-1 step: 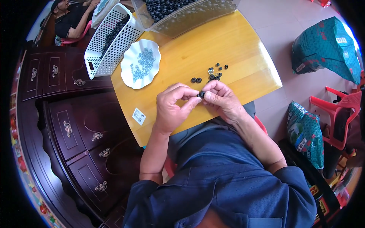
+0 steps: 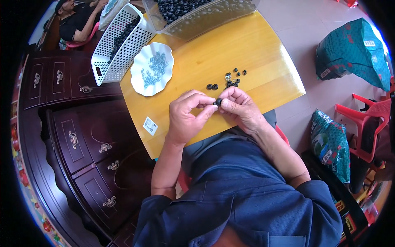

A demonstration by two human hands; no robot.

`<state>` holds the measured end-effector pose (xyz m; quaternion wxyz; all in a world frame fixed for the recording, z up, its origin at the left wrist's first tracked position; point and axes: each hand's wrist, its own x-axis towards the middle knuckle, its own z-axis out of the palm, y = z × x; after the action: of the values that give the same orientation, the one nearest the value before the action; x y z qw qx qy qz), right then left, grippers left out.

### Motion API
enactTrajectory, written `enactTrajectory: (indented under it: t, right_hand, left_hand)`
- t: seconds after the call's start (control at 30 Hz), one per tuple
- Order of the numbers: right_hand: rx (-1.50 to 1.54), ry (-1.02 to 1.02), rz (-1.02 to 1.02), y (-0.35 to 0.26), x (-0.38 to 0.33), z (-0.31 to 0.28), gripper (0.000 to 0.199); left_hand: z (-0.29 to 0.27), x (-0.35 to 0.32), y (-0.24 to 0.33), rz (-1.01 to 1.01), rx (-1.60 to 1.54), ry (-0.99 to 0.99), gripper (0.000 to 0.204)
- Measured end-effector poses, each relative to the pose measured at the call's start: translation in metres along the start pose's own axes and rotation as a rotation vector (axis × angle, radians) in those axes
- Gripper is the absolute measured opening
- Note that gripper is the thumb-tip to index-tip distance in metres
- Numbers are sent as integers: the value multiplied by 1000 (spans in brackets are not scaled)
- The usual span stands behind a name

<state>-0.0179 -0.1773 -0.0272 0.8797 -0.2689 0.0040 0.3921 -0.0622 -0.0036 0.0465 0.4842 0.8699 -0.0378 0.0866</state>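
Between my two hands, above the near edge of the yellow table, is a small round black plastic part (image 2: 218, 101). My left hand (image 2: 187, 115) pinches its left side between thumb and forefinger. From the other side my right hand (image 2: 242, 108) grips it with thumb and fingers closed. My fingertips cover much of the part, so its finer details are hidden. Just beyond them lie two black rings (image 2: 212, 87) side by side. Right of these is a loose group of black pieces (image 2: 232, 83), with small clear bits among them and several smaller black caps (image 2: 238, 74) farther back.
A white wavy-rimmed dish (image 2: 138, 78) holds small clear pieces. Behind it stand a white perforated basket (image 2: 103, 61) and a clear bin (image 2: 193, 29) of black parts. A white label (image 2: 150, 126) lies on the table (image 2: 197, 57). Dark drawers (image 2: 82, 144) flank the left; green sacks (image 2: 335, 53) stand right.
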Motion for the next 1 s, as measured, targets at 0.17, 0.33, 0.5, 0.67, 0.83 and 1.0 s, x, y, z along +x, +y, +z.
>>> enactTrajectory:
  t: [0.17, 0.33, 0.5, 0.67, 0.83, 1.0]
  right_hand:
    - [-9, 7, -1, 0, 0, -1, 16]
    - [-18, 1, 1, 0, 0, 0, 17]
    - [-59, -42, 26, -5, -2, 5, 18]
    - [-46, -87, 25, -8, -4, 12, 21]
    - [-61, -133, 48, -10, -4, 12, 27]
    - [-100, -132, 85, -10, -5, 6, 23]
  left_hand:
    - [-1, 2, 3, 76, 95, 3, 16]
    - [-5, 4, 7, 0, 11, -51, 19]
    - [-13, 3, 5, -156, -97, -142, 25]
    - [-22, 7, 3, -199, -174, -287, 30]
    - [-24, 7, -3, -227, -268, -385, 31]
    - [-21, 8, -9, -243, -345, -433, 28]
